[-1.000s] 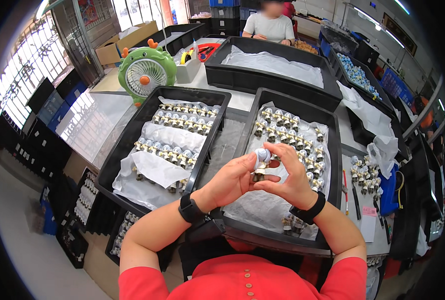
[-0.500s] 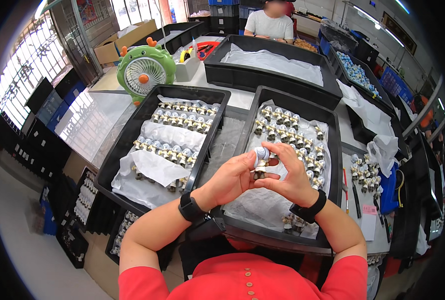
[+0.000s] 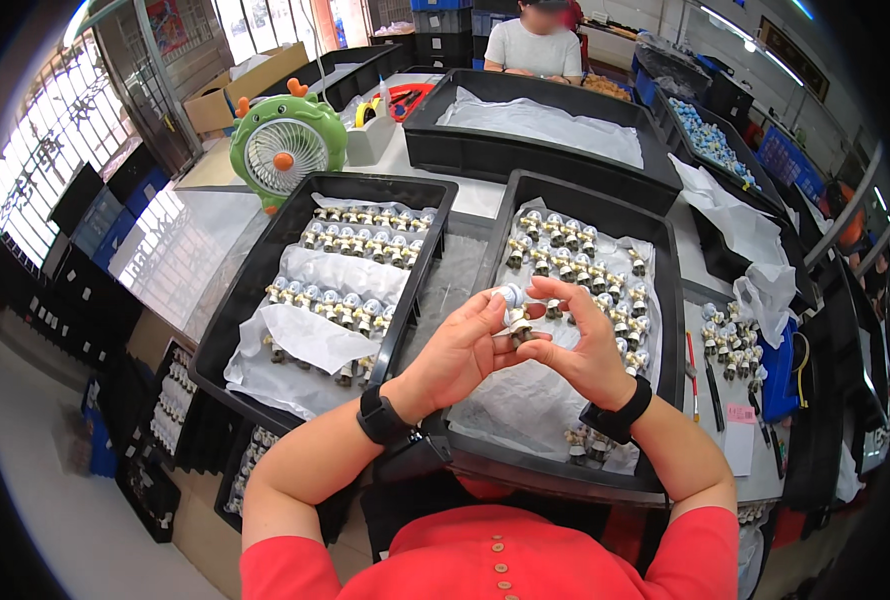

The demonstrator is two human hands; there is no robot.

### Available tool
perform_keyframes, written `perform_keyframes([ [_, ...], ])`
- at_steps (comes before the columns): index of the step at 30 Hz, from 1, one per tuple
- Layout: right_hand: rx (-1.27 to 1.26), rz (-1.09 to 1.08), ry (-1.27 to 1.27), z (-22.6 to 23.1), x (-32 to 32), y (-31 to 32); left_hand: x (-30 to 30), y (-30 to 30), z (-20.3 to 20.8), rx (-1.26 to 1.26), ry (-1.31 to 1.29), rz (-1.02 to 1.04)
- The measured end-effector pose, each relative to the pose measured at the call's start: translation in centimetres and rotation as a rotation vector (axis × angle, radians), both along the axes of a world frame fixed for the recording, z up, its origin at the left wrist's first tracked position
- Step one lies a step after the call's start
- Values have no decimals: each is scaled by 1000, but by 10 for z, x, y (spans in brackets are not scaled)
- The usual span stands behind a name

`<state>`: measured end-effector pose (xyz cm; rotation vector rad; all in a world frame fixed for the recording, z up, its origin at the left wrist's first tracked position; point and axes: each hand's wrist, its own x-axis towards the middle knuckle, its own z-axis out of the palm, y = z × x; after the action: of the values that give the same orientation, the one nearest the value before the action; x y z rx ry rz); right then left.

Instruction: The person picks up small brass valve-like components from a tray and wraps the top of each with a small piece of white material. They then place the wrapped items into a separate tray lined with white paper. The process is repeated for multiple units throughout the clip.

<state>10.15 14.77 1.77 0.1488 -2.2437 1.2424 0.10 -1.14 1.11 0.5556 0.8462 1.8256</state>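
Note:
Above the right-hand tray, my left hand (image 3: 462,345) pinches a small figurine (image 3: 517,322) with a pale blue-white head, white body and dark base. The figurine leans slightly. My right hand (image 3: 587,338) curves round its right side, index finger and thumb spread apart; the thumb tip lies close to the base, and whether it touches I cannot tell. Beneath both hands, the black right tray (image 3: 667,300) holds several rows of similar figurines (image 3: 570,262) on white paper. The black left tray (image 3: 227,318) holds more rows, partly covered by sheets of white paper (image 3: 317,338).
A green fan (image 3: 287,150) stands behind the left tray. Farther back is a large black tray (image 3: 525,150) lined with white sheeting. At right lie loose figurines (image 3: 730,345), a red-handled brush (image 3: 692,375) and a paper slip (image 3: 738,447). A person (image 3: 535,48) sits across the table.
The figurine has tilted and shifted slightly left in my left hand. My right index finger has moved off its head, leaving a gap. The trays look unchanged.

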Motion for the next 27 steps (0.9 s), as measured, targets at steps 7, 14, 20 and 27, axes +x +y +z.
perform_keyframes([
  [7, 61, -33, 53, 4, 1, 0, 1, -6, -4, 28, -54, 97],
  [14, 173, -39, 269, -8, -2, 8, -1, 2, -11, 32, 55, 94],
  [20, 52, -54, 246, -7, -5, 4, 2, -5, -5, 29, 90, 207],
  [27, -20, -27, 111, -16, 2, -9, 6, 3, -5, 35, 223, 312],
])
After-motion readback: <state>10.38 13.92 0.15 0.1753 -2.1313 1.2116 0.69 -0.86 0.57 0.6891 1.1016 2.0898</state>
